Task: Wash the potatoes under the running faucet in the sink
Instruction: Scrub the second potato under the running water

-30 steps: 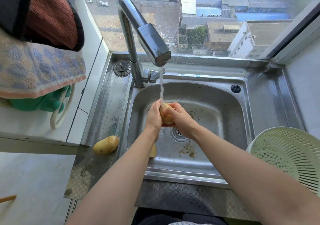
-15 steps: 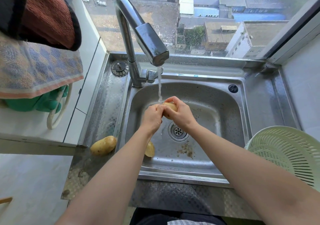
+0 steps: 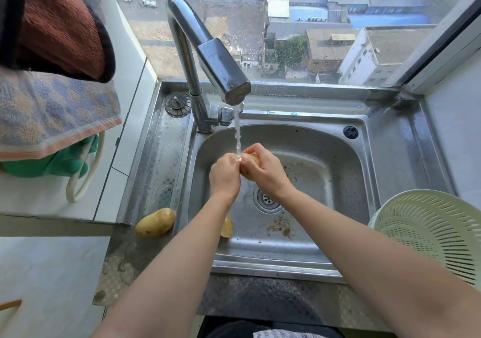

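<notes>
A yellow-brown potato [image 3: 250,164] is held over the middle of the steel sink [image 3: 325,155], right under the water stream from the chrome faucet [image 3: 221,74]. My right hand [image 3: 265,172] wraps around it from the right and my left hand [image 3: 225,175] presses on it from the left. The fingers hide most of it. A second potato [image 3: 227,227] lies in the sink's front left corner, partly hidden by my left forearm. A third potato [image 3: 155,222] rests on the steel ledge to the left of the basin.
A pale green plastic colander [image 3: 429,236] sits on the counter at the right. Towels [image 3: 52,90] and a green glove [image 3: 52,163] hang at the upper left. A sink plug [image 3: 178,104] lies behind the faucet base. Dirt specks lie near the drain [image 3: 268,199].
Both hands have turned the potato under the stream, keeping it in about the same spot. The other two potatoes have not moved.
</notes>
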The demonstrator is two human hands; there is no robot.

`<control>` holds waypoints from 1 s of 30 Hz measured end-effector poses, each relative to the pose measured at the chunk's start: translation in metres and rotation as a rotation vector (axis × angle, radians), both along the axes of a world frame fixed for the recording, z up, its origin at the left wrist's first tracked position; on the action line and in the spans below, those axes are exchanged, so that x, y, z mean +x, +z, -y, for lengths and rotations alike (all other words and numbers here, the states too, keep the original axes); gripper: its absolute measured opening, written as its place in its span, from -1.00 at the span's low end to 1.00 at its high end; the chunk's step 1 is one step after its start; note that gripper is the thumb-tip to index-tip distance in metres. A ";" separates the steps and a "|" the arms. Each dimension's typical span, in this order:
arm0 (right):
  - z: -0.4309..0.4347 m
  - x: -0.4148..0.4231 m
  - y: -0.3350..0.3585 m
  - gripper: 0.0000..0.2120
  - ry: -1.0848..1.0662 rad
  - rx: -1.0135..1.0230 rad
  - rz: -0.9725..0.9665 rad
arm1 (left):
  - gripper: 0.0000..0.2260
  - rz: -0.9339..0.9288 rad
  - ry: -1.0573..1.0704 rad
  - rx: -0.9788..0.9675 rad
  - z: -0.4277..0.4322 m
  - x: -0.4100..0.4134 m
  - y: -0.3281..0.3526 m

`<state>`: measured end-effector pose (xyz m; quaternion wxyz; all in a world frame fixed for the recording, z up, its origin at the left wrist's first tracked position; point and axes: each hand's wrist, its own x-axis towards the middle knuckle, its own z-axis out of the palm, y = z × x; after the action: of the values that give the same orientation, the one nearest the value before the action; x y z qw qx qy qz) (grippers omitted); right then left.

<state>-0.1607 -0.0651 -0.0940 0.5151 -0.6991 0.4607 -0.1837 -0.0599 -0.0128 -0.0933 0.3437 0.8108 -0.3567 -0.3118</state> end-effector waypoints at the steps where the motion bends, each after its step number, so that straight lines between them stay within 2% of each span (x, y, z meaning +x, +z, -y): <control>1: -0.001 0.001 0.000 -0.82 0.005 -0.008 -0.006 | -0.63 0.004 0.018 0.005 0.001 0.002 -0.001; 6: 0.001 -0.002 0.000 -0.86 -0.036 0.038 -0.032 | -0.63 -0.026 -0.082 -0.053 -0.012 -0.002 -0.005; 11: -0.004 -0.002 -0.002 -0.84 -0.054 0.012 -0.029 | -0.61 0.006 -0.002 -0.002 -0.003 0.001 -0.007; 14: 0.001 -0.004 -0.003 -0.85 -0.112 0.055 -0.030 | -0.64 0.018 -0.102 -0.040 -0.006 -0.004 -0.008; 17: -0.002 -0.004 0.000 -0.83 -0.007 -0.045 -0.061 | -0.64 0.015 -0.006 0.013 -0.003 0.000 -0.009; 19: -0.004 -0.003 0.001 -0.83 -0.010 -0.066 -0.052 | -0.62 -0.016 0.050 0.018 0.001 0.002 -0.010; 22: 0.000 -0.003 0.002 -0.86 -0.103 0.025 -0.036 | -0.64 -0.028 -0.049 -0.044 -0.003 -0.003 -0.004; 24: 0.000 -0.005 0.002 -0.87 -0.076 -0.025 -0.050 | -0.67 -0.010 -0.054 -0.041 -0.005 -0.003 -0.005; 26: -0.005 -0.005 0.003 -0.89 -0.018 -0.097 -0.040 | -0.66 0.003 0.028 0.014 0.000 0.001 -0.008; 28: -0.008 -0.005 0.004 -0.88 -0.020 -0.096 -0.009 | -0.61 -0.111 0.126 0.028 0.005 0.004 -0.007; 30: -0.005 -0.003 0.007 -0.86 -0.090 0.047 0.035 | -0.56 -0.304 0.202 -0.004 0.007 0.002 -0.002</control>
<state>-0.1632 -0.0602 -0.0869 0.5306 -0.6621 0.4866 -0.2080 -0.0584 -0.0198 -0.0954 0.4247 0.7855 -0.2178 -0.3939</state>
